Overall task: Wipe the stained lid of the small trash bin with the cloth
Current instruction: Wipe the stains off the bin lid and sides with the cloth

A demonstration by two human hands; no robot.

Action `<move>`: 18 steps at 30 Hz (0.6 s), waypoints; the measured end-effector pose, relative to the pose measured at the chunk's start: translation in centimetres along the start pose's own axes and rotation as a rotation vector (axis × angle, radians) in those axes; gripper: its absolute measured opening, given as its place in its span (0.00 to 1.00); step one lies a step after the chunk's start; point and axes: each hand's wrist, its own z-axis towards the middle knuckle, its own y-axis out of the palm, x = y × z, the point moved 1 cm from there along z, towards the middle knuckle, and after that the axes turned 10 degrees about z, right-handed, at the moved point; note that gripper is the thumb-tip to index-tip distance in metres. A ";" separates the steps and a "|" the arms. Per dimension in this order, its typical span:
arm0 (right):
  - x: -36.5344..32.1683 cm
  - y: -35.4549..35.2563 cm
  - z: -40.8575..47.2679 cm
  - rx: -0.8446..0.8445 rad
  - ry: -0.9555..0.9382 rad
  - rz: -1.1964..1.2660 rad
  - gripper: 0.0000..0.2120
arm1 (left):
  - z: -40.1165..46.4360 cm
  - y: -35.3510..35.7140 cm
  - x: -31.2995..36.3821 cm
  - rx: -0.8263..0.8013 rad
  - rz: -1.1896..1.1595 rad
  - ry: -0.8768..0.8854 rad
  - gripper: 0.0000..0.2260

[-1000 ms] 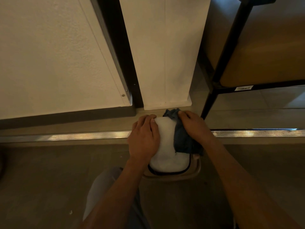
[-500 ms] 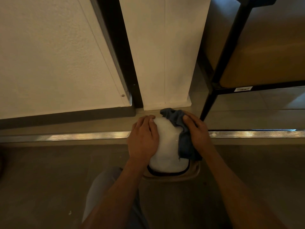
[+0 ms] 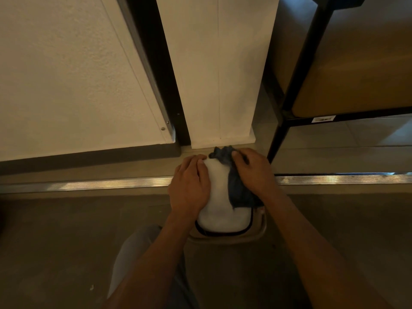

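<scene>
One head-worn camera looks steeply down, close above the floor [image 3: 66,253] by the wall [image 3: 66,74].

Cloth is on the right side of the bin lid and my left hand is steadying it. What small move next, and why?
Probably slide the right hand with the cloth leftward across the middle of the lid. The cloth covers only the lid's right side and far edge, while the white middle and near part lie bare. Keep the left hand resting on the left side so the bin stays put.

Wall [image 3: 218,74] crowds you just behind the bin [image 3: 225,238], shelf leg [image 3: 277,139] close right; open floor [image 3: 66,241] lies left.
</scene>
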 end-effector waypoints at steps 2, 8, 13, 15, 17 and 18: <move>1.3 -0.8 -1.2 0.000 -0.071 0.303 0.10 | -0.1 0.1 0.2 0.005 -0.013 -0.014 0.13; 0.8 -1.3 0.2 -0.034 0.260 0.166 0.11 | 0.0 0.1 0.4 0.009 0.002 0.037 0.18; -1.6 0.7 2.1 0.012 0.365 -0.298 0.17 | 0.2 0.3 0.3 0.019 0.003 0.047 0.18; -1.8 1.2 1.6 0.073 0.275 -0.343 0.17 | 0.3 0.3 0.2 0.035 0.006 0.052 0.16; -1.5 0.9 0.4 0.120 0.105 -0.322 0.16 | 0.2 0.4 0.2 0.035 -0.001 0.047 0.16; -1.1 0.7 -0.4 0.138 -0.024 -0.278 0.14 | 0.1 0.4 0.2 0.041 -0.007 0.044 0.16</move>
